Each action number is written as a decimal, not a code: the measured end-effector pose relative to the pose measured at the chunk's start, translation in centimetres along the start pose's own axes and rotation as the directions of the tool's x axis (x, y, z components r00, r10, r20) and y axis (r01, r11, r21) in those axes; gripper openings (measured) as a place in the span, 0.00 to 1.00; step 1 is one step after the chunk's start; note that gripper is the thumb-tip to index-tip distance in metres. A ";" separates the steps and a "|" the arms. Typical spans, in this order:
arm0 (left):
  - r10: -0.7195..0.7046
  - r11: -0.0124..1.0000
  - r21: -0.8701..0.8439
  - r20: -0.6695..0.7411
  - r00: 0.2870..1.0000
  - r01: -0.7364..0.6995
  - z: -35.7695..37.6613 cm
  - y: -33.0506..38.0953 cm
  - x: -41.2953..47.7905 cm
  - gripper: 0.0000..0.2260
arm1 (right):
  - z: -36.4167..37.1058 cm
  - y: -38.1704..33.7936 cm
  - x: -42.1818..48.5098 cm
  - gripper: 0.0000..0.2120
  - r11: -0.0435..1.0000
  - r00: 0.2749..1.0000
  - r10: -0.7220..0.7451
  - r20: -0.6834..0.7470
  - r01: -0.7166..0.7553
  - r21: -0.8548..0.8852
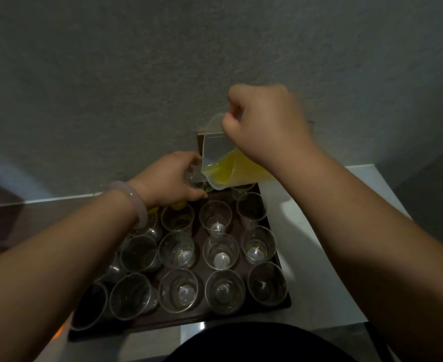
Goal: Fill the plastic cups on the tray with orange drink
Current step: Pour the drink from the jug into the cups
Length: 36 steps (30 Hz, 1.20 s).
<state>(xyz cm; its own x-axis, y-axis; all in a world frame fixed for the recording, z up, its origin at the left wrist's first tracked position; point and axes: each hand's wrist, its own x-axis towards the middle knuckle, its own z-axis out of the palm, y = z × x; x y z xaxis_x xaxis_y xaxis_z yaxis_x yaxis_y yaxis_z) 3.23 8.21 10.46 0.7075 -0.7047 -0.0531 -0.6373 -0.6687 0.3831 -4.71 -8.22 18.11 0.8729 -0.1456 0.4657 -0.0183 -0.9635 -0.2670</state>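
Head camera, looking down on a dark tray (178, 323) crowded with clear plastic cups (216, 220) standing upright in rows. Above the tray's far edge, the person's right hand (264, 126) is closed in a fist on the handle side of a clear plastic jug (220, 150), though the handle itself is hidden behind the fingers. The jug is tipped so its spout points down and to the left. Orange drink (238, 168) has pooled in the lowered side and reaches the spout, and the jug looks well under half full. The left hand (168, 178), with a pale bangle (136, 202) on its wrist, curls its fingers round one cup (194, 175) at the tray's far edge, right beneath the spout. I cannot tell whether drink is falling into it, because hand and jug hide its inside. To pour well, I would hold the spout close over the rim and tip slowly. The light cup wants a firm grip without squeezing, and the jug should be levelled before the drink nears the brim. Every cup from the tray's middle to its near edge looks empty, with bare bases catching the light. A glint of yellow under the left wrist, toward the tray's far left, may be a filled cup, though I cannot be sure. Beneath the tray is a white table (319, 257).
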 end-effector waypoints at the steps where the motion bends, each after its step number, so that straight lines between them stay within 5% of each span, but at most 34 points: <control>1: 0.002 1.000 0.004 0.004 1.000 -0.002 0.0 0.0 0.0 0.32 | 0.0 -0.2 0.0 0.06 1.000 1.000 -0.014 0.004 0.014 -0.017; 18: -0.010 1.000 0.030 0.014 1.000 0.009 0.2 -0.3 0.3 0.31 | -0.5 -0.9 0.5 0.07 0.987 0.991 -0.119 0.059 0.124 -0.099; 36: -0.021 1.000 0.010 -0.006 1.000 0.021 0.1 -0.1 0.8 0.32 | -0.4 0.4 0.9 0.05 0.998 0.998 -0.063 0.019 0.064 -0.025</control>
<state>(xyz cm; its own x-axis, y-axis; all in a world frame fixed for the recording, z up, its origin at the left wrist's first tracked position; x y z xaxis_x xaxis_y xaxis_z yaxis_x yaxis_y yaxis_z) 3.81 7.74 10.28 0.7226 -0.6890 -0.0558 -0.6251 -0.6857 0.3728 -4.10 -8.77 18.74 0.8812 -0.0803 0.4659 0.0251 -0.9761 -0.2157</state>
